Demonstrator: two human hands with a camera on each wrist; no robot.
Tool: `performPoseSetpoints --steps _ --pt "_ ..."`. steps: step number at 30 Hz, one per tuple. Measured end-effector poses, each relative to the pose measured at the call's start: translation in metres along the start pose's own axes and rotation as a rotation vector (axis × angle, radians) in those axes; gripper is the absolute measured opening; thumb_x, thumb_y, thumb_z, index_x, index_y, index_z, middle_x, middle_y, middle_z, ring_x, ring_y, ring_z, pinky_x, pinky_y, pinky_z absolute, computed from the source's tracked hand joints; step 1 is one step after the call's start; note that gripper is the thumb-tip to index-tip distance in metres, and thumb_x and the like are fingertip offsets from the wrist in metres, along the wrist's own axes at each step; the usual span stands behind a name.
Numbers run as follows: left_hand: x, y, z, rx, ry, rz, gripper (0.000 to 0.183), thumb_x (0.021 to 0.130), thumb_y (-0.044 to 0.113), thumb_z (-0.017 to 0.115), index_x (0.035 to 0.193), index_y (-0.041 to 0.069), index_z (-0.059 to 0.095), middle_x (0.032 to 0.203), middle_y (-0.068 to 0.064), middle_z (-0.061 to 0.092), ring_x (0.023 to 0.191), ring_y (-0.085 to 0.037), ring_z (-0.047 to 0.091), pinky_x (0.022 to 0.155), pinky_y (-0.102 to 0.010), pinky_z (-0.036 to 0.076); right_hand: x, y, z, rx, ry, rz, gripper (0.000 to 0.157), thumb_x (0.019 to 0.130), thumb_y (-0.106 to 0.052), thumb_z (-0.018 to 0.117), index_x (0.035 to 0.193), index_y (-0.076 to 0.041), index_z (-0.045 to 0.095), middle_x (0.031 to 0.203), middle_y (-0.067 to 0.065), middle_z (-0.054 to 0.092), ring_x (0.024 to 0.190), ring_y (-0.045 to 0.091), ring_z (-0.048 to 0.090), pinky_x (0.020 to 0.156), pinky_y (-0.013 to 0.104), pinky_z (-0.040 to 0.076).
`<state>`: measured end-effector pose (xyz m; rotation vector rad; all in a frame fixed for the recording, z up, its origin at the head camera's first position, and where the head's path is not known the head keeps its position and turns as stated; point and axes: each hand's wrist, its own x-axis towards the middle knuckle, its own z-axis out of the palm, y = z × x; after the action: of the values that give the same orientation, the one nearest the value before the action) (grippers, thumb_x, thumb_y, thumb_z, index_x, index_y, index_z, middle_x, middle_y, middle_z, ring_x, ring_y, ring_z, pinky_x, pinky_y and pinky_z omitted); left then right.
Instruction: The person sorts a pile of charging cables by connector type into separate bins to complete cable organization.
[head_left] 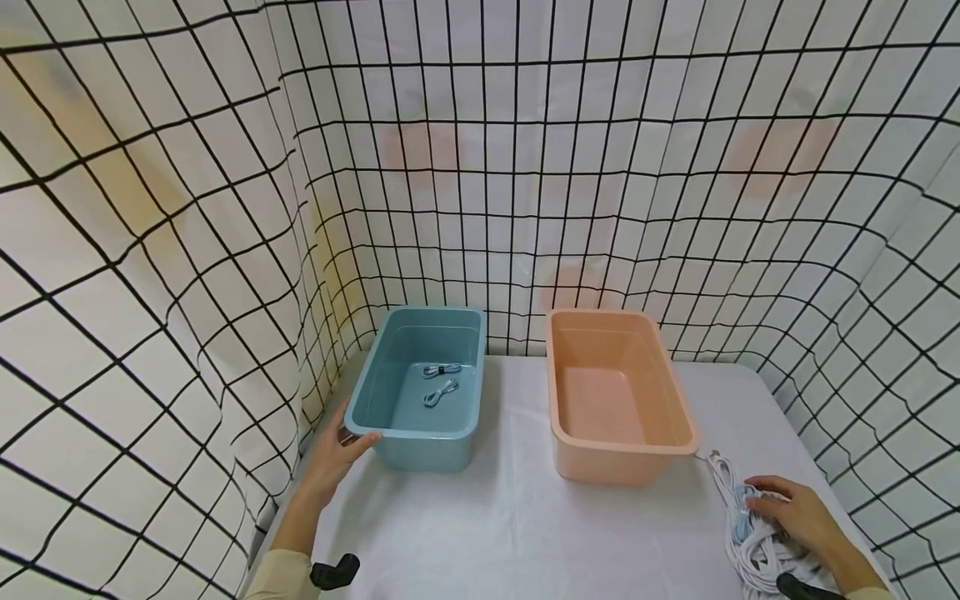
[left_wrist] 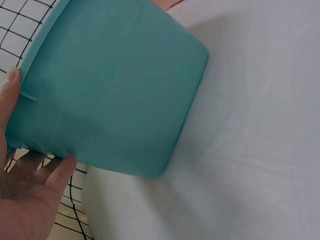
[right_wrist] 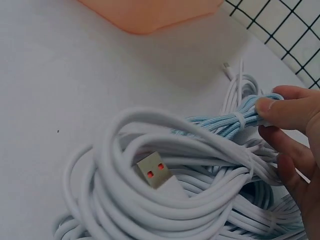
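Observation:
My left hand [head_left: 330, 461] holds the near left corner of a teal plastic bin [head_left: 427, 454], thumb at the rim and fingers against the side [left_wrist: 60, 172]. Inside that bin lie two small coiled cables, a tied one [head_left: 442, 369] and a looped one [head_left: 451, 386] nearer me. At the right, my right hand [head_left: 798, 512] pinches a light blue braided cable bundle [right_wrist: 235, 121] between thumb and fingers. The bundle sits among a pile of white coiled cables [head_left: 757, 567]. One USB plug [right_wrist: 154, 170] shows in the pile, in the right wrist view.
A peach plastic bin [head_left: 622, 458] stands right of the teal one, with nothing seen inside. Both rest on a white-covered table [head_left: 525, 533]. Black netting [head_left: 513, 171] over white sheets encloses the back and sides.

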<state>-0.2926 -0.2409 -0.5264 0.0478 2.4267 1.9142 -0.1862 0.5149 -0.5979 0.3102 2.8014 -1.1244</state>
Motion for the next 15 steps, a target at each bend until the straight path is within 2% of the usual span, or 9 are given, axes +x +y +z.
performPoseSetpoints --steps 3,7,11,15 --pt "0.0 -0.001 -0.001 0.0 -0.003 -0.001 0.099 0.094 0.026 0.08 0.168 0.02 0.014 0.162 -0.023 0.032 0.143 -0.046 0.039 0.111 -0.059 0.039 0.0 -0.004 -0.003 -0.006 0.003 0.001 0.06 0.097 -0.04 0.075 0.131 0.008 0.064 0.131 0.03 0.062 0.114 0.043 0.061 0.078 0.035 0.052" --pt "0.001 0.0 0.0 -0.01 -0.012 0.002 0.099 0.094 0.027 0.08 0.168 0.022 0.015 0.162 -0.022 0.032 0.143 -0.045 0.039 0.111 -0.06 0.039 0.0 -0.007 -0.009 0.03 0.004 0.019 0.061 0.096 -0.041 0.076 0.13 0.009 0.064 0.133 0.031 0.061 0.114 0.04 0.061 0.076 0.031 0.053" --pt "0.001 0.001 0.001 -0.013 -0.015 0.005 0.099 0.094 0.028 0.081 0.168 0.024 0.015 0.163 -0.022 0.032 0.143 -0.045 0.039 0.111 -0.06 0.039 0.001 -0.008 -0.014 0.051 0.02 0.018 0.061 0.096 -0.041 0.075 0.131 0.008 0.064 0.132 0.028 0.062 0.104 0.018 0.063 0.072 0.028 0.055" --pt "0.0 0.002 0.0 -0.009 -0.01 0.004 0.099 0.094 0.029 0.081 0.168 0.022 0.015 0.163 -0.022 0.031 0.143 -0.046 0.039 0.111 -0.061 0.039 0.003 -0.012 -0.02 0.062 0.03 -0.022 0.06 0.097 -0.039 0.074 0.131 0.009 0.063 0.131 0.027 0.063 0.094 -0.004 0.056 0.072 0.027 0.055"
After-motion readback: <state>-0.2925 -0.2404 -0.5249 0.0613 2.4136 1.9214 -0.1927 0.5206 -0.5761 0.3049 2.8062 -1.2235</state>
